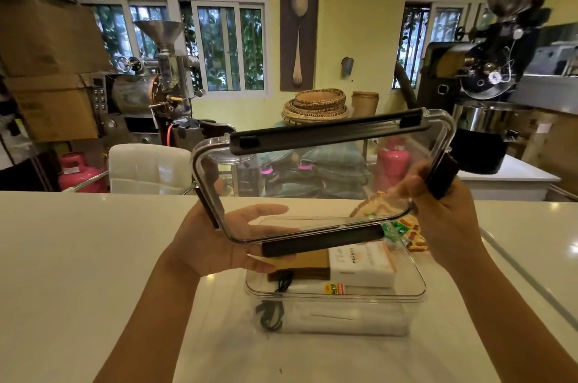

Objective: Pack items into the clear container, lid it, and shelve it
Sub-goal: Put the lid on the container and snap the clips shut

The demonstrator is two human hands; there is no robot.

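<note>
The clear container [336, 292] is sitting open on the white surface [78, 257], packed with a white box [359, 263] and a black cable [272, 314]; above the clear container, both hands are holding the clear lid [316, 176] tilted up; the left hand [225, 242] is reaching palm-up, its grip closing on the lid's near-left corner; the right hand [438, 220] is clasping the lid's right edge beside a black latch [441, 176].

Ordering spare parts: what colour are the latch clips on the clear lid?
Black, on all four edges of the lid, held by both hands above the container; shown in the head view.
</note>
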